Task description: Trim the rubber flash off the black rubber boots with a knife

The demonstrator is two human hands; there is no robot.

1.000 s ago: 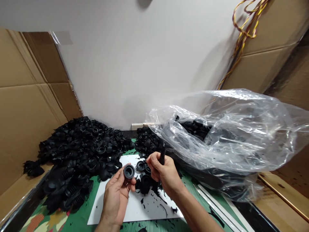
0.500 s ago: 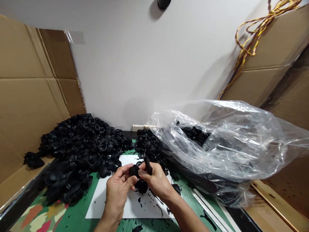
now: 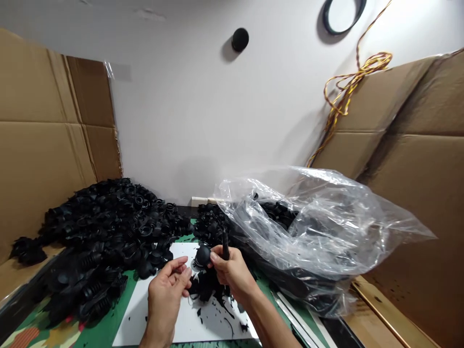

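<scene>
You had your right hand clamped on a round black part, thumb at its edge, and on a dark slim tool standing upright in the fist. The part was above the white sheet on the green bench. Your left hand was just beside it, thumb and forefinger slightly apart, fingers curled.
</scene>
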